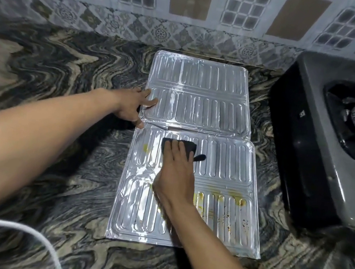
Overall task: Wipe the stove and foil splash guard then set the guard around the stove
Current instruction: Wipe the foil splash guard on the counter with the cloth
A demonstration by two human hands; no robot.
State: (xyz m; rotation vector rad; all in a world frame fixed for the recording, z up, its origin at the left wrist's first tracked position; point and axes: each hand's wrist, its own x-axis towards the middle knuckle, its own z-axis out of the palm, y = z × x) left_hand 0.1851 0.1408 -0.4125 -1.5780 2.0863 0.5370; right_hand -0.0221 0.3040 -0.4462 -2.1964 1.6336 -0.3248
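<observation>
The foil splash guard lies flat and unfolded on the marble counter, its ribbed panels running from the wall toward me. Yellow and dark stains mark its near panel on the right side. My right hand presses a black cloth onto the near panel, fingers spread over it. My left hand rests on the guard's left edge at the fold, fingers apart, holding it down. The grey stove with a black burner stands to the right of the guard.
The patterned marble counter stretches wide on the left. A tiled wall rises just behind the guard. A white cable curves across the lower left. The counter's front edge runs along the bottom.
</observation>
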